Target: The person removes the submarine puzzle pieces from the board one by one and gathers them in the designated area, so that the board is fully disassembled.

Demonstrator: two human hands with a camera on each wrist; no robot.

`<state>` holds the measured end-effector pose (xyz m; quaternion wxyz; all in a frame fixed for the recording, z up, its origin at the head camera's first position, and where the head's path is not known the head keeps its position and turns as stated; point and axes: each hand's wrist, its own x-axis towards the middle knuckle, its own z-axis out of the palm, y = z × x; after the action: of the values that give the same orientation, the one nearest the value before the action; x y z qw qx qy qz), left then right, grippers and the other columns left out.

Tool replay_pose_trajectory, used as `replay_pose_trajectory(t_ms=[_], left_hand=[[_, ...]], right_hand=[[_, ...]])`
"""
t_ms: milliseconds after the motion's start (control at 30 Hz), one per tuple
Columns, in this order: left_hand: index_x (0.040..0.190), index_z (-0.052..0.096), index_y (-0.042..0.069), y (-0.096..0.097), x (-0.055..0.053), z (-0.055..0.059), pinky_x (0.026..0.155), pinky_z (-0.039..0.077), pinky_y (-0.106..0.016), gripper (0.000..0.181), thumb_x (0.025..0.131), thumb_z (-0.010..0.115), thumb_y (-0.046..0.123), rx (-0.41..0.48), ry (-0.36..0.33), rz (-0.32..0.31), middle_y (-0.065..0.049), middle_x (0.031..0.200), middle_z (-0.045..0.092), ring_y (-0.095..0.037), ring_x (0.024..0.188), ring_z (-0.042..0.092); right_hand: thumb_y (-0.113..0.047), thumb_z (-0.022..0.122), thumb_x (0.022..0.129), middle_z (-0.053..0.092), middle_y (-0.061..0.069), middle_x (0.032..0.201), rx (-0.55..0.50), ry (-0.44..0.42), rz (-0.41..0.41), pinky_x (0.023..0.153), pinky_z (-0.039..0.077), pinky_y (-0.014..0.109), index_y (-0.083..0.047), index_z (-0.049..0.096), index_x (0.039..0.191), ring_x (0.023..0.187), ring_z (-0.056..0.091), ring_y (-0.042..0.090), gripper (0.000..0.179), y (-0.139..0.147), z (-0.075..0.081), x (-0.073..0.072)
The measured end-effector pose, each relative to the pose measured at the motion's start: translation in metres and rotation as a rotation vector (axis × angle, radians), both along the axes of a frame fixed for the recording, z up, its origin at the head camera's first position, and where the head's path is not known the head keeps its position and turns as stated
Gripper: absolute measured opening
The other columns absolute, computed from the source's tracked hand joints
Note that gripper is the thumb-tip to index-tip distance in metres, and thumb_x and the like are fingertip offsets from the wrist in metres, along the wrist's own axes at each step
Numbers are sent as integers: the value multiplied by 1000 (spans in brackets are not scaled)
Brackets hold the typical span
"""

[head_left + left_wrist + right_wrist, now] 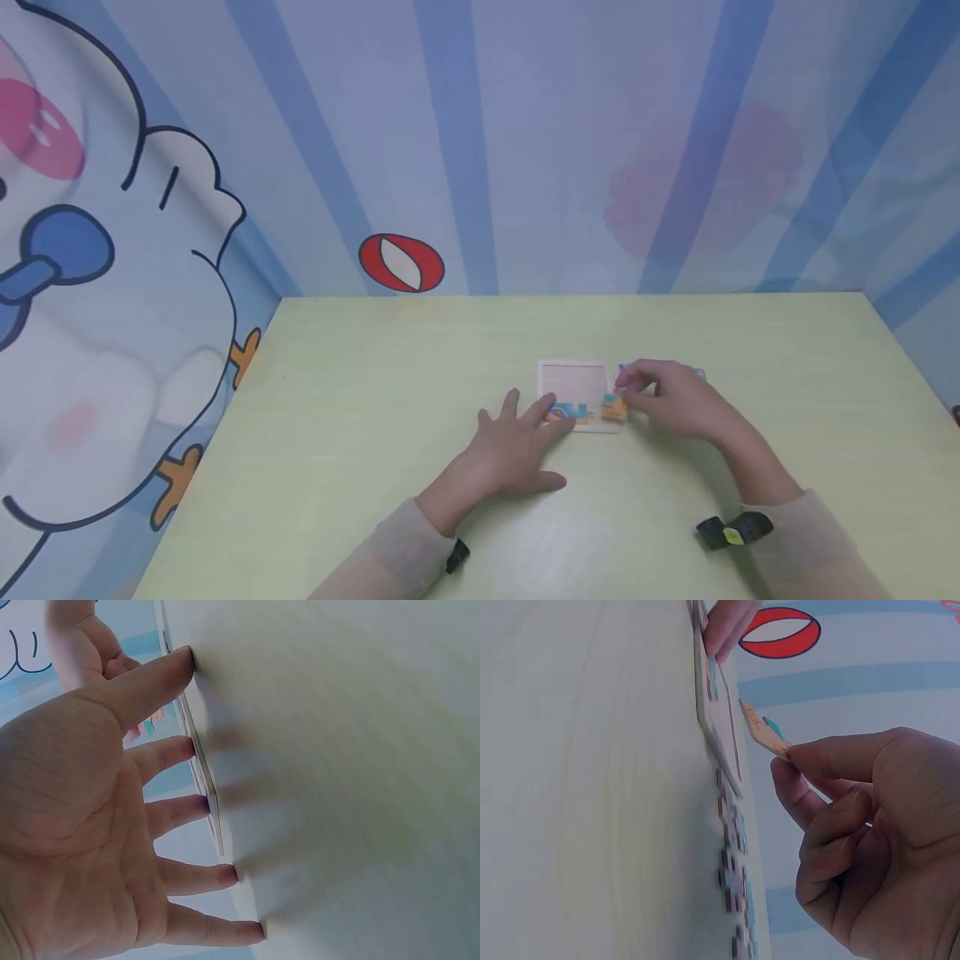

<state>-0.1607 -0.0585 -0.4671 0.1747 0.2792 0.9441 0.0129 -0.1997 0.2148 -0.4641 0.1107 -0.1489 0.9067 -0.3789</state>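
Note:
A shallow puzzle frame [573, 364] lies on the table, with colourful jigsaw pieces [573, 411] fitted along its lower left. My left hand [517, 454] is spread with straight fingers; some fingertips rest on the frame's lower left part and others touch the tabletop. My right hand [678, 400] pinches an orange and teal jigsaw piece [614, 408] between thumb and forefinger. In the right wrist view that piece [763, 733] is tilted and held above the frame's right side, apart from it. The right hand's other fingers are curled in.
Loose jigsaw pieces [732, 870] lie on the table right of the frame, mostly hidden under my right hand in the head view. The pale tabletop [405, 358] ends at a blue striped backdrop [525, 167] with cartoon figures.

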Motion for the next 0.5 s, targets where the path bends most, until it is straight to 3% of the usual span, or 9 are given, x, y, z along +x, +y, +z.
replay_pose_trajectory(t_ms=[500], left_hand=[[162, 37, 39, 1, 1, -1, 105, 34, -76, 78, 93, 67, 62, 14, -5, 2, 0, 172, 20, -49, 153, 19]], right_hand=[[-22, 70, 101, 65, 2, 96, 20, -50, -44, 64, 48, 32, -11, 74, 110, 82, 55, 21, 14, 67, -6, 14]])
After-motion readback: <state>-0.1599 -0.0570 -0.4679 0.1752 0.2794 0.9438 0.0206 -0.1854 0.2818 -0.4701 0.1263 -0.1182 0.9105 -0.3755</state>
